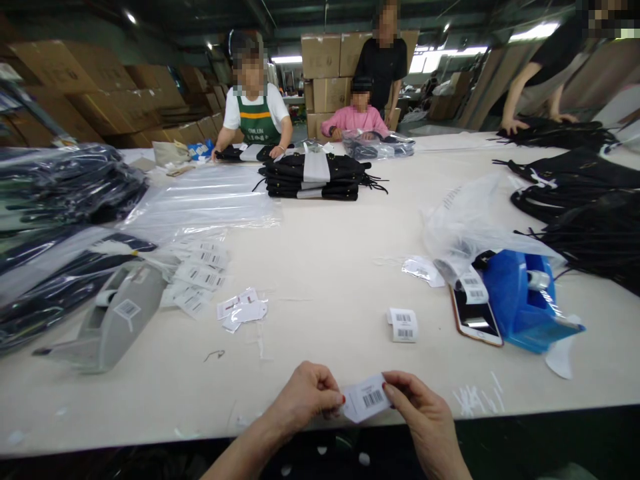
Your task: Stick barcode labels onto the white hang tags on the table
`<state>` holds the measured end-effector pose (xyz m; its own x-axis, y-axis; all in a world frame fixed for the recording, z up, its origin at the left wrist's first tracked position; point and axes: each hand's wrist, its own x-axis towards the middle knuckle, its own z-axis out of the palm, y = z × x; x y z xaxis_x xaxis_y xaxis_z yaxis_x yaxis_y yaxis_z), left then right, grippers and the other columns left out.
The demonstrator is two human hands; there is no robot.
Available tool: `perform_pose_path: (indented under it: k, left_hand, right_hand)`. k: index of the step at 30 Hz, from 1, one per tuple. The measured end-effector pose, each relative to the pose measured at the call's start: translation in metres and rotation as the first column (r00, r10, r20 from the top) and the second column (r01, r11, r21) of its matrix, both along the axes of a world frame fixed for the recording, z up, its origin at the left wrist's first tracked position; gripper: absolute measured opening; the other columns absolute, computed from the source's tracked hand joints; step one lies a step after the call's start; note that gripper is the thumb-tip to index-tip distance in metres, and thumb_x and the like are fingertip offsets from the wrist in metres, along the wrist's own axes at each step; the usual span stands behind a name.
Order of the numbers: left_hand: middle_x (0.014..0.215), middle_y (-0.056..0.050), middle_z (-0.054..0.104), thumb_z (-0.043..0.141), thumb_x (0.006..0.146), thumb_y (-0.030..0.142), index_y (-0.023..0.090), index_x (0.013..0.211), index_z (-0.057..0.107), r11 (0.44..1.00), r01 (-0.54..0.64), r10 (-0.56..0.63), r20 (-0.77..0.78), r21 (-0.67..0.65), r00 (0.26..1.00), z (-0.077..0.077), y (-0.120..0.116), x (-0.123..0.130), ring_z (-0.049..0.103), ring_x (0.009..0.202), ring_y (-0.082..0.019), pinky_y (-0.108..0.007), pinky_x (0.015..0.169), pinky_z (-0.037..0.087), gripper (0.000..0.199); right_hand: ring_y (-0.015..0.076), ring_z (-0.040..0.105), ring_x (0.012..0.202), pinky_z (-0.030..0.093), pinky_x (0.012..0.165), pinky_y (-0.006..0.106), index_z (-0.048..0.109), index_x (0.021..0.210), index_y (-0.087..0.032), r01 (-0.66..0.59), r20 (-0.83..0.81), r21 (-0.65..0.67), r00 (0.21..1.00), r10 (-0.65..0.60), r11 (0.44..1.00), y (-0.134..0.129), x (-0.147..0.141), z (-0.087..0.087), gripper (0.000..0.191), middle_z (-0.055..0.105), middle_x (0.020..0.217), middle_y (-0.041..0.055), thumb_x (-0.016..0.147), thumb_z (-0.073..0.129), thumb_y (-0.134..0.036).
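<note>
A white hang tag (pixel 364 400) with a printed barcode is stretched between my two hands at the table's near edge. My left hand (pixel 309 395) pinches its left end, and my right hand (pixel 417 403) grips the upper right corner between thumb and fingers. Just beyond lies a short curled strip of barcode labels (pixel 403 325). Further left, several loose white tags (pixel 242 309) with thin strings rest in a small pile. A blue tape dispenser (pixel 520 300) stands at the right beside a phone (pixel 477 320) in a brown-edged case.
At left are a grey tape dispenser (pixel 120 313), label strips (pixel 200 273) and bagged dark garments (pixel 65 187). A stack of black garments (pixel 315 175) sits mid-table. More black garments (pixel 590 207) and a clear plastic bag (pixel 475 220) lie right. Several people work across the table (pixel 325 267).
</note>
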<state>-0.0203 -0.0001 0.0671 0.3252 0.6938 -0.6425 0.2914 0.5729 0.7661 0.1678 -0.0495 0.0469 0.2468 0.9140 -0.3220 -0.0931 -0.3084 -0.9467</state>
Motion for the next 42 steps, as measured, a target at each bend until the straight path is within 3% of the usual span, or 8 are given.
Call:
perform_pose_path:
  k: [7, 14, 21, 26, 28, 32, 37, 42]
  left_hand:
    - [0.042, 0.001, 0.054, 0.063, 0.048, 0.032, 0.013, 0.054, 0.053, 0.999, -0.038, 0.039, 0.041, -0.022, 0.998, -0.001, -0.002, 0.007, 0.045, 0.041, -0.01, -0.022, 0.044, 0.027, 0.022]
    - [0.045, 0.0, 0.057, 0.064, 0.045, 0.033, 0.013, 0.058, 0.055, 0.995, -0.035, 0.039, 0.041, -0.091, 0.998, -0.002, -0.007, 0.016, 0.047, 0.04, -0.011, -0.021, 0.041, 0.029, 0.025]
    - [0.044, -0.001, 0.058, 0.062, 0.047, 0.027, 0.014, 0.051, 0.052, 0.996, -0.015, 0.022, 0.074, -0.085, 0.997, -0.002, -0.006, 0.007, 0.046, 0.04, -0.01, -0.021, 0.042, 0.032, 0.017]
    - [0.048, -0.003, 0.061, 0.065, 0.046, 0.03, 0.014, 0.056, 0.053, 0.986, -0.085, 0.097, 0.078, -0.142, 0.992, -0.003, -0.009, 0.004, 0.05, 0.042, -0.012, -0.021, 0.043, 0.034, 0.023]
    - [0.049, -0.004, 0.062, 0.066, 0.045, 0.031, 0.014, 0.057, 0.052, 0.98, -0.121, 0.135, 0.087, -0.159, 0.987, -0.004, -0.01, 0.005, 0.05, 0.042, -0.012, -0.021, 0.044, 0.034, 0.025]
    - [0.05, -0.004, 0.062, 0.065, 0.047, 0.032, 0.013, 0.058, 0.053, 0.983, -0.129, 0.146, 0.122, -0.131, 0.982, -0.004, -0.012, 0.008, 0.05, 0.042, -0.011, -0.021, 0.045, 0.034, 0.025]
    - [0.049, -0.002, 0.06, 0.063, 0.049, 0.032, 0.013, 0.057, 0.054, 0.998, -0.05, 0.056, 0.148, -0.044, 0.987, -0.006, -0.014, 0.01, 0.05, 0.046, -0.012, -0.022, 0.048, 0.034, 0.023]
    - [0.043, 0.002, 0.051, 0.061, 0.049, 0.032, 0.013, 0.054, 0.054, 0.999, -0.04, 0.038, 0.126, 0.01, 0.991, -0.007, -0.015, 0.011, 0.044, 0.044, -0.01, -0.022, 0.046, 0.029, 0.021]
  right_hand:
    - [0.0192, 0.059, 0.066, 0.05, 0.061, 0.027, 0.068, 0.073, -0.018, 0.048, -0.043, -0.021, 0.998, -0.049, 0.999, 0.001, -0.005, 0.002, 0.032, 0.067, 0.068, 0.0037, 0.055, 0.074, -0.043]
    - [0.0184, 0.058, 0.063, 0.048, 0.059, 0.027, 0.068, 0.072, -0.017, 0.066, -0.02, -0.018, 0.998, -0.066, 0.998, -0.001, -0.009, 0.0, 0.033, 0.066, 0.066, 0.0035, 0.054, 0.073, -0.045]
    - [0.0184, 0.058, 0.066, 0.048, 0.061, 0.027, 0.068, 0.073, -0.018, 0.077, -0.025, -0.047, 0.997, -0.079, 0.996, 0.0, 0.0, 0.0, 0.034, 0.066, 0.067, 0.0033, 0.053, 0.074, -0.045]
    - [0.0183, 0.058, 0.066, 0.048, 0.061, 0.027, 0.066, 0.074, -0.018, 0.035, -0.039, -0.038, 0.999, -0.036, 0.999, -0.002, -0.002, -0.004, 0.033, 0.065, 0.068, 0.0032, 0.057, 0.072, -0.045]
    - [0.0187, 0.059, 0.069, 0.049, 0.062, 0.027, 0.064, 0.084, -0.018, 0.032, -0.021, -0.003, 0.999, -0.032, 0.999, -0.003, -0.004, -0.007, 0.036, 0.064, 0.071, 0.0031, 0.061, 0.069, -0.045]
    - [0.02, 0.059, 0.076, 0.048, 0.068, 0.029, 0.057, 0.101, -0.019, -0.069, 0.168, 0.005, 0.984, 0.067, 0.998, -0.003, -0.007, -0.006, 0.043, 0.062, 0.078, 0.003, 0.065, 0.064, -0.042]
    - [0.018, 0.054, 0.067, 0.044, 0.062, 0.029, 0.053, 0.095, -0.019, -0.203, 0.288, -0.11, 0.93, 0.227, 0.973, 0.002, -0.011, 0.0, 0.036, 0.059, 0.072, -0.0005, 0.066, 0.061, -0.038]
    - [0.0136, 0.045, 0.055, 0.037, 0.051, 0.024, 0.051, 0.077, -0.02, -0.231, 0.183, -0.114, 0.951, 0.249, 0.966, 0.004, -0.015, -0.002, 0.024, 0.049, 0.057, -0.0054, 0.064, 0.062, -0.037]
